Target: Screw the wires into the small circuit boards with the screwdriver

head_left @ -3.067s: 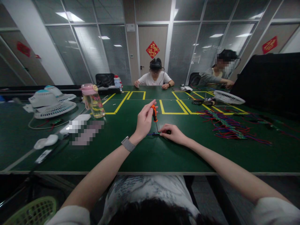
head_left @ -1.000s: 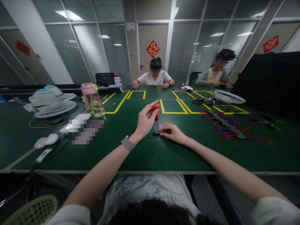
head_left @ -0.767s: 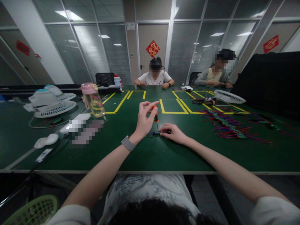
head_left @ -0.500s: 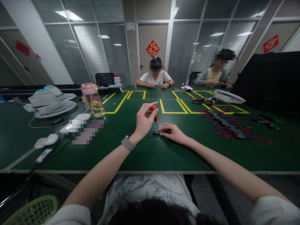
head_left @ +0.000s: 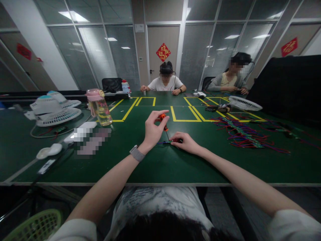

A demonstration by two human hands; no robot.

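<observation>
My left hand [head_left: 154,129] grips a screwdriver [head_left: 165,126] with an orange and black handle. Its thin shaft slants down, and the tip meets a small green circuit board [head_left: 167,142] lying on the green table [head_left: 150,170]. Whether the tip sits in a screw is too small to tell. My right hand [head_left: 184,142] rests on the table with its fingertips pinched on the board's right end. Wires come out at the board's left side. A watch [head_left: 137,153] is on my left wrist.
Several wired circuit boards [head_left: 244,134] lie in a row at the right. A pink-lidded bottle [head_left: 99,107], white fans [head_left: 56,110] and a white case [head_left: 49,151] stand at the left. Two people [head_left: 166,82] sit across the table. A dark screen [head_left: 291,90] rises at far right.
The screwdriver's handle has tipped slightly left, its tip still at the board. My right hand has stayed in place. The person opposite has moved a hand outward to a small object.
</observation>
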